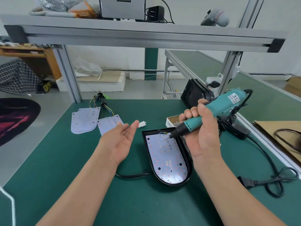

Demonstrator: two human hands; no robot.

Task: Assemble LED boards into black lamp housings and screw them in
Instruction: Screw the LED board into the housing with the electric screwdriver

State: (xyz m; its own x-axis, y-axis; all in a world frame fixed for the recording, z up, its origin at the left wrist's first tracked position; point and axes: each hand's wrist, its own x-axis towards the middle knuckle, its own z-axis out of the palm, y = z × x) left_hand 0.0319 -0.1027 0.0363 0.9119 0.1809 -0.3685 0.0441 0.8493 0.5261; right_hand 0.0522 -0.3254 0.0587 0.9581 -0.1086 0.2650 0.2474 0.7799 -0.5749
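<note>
Table [65,160], green-topped, under an aluminium shelf [146,35]. Housing [189,160] at centre holds an LED board [166,159]; screw box [172,122] behind. Right hand [202,132] grips screwdriver [211,110]; left hand [120,139] spread, empty.

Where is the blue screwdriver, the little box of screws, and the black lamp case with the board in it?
electric screwdriver [216,106]: head view, on its teal body above the right hand's grip.
box of screws [173,121]: head view, on the screws inside.
black lamp housing [189,167]: head view, on its right rim.
</note>
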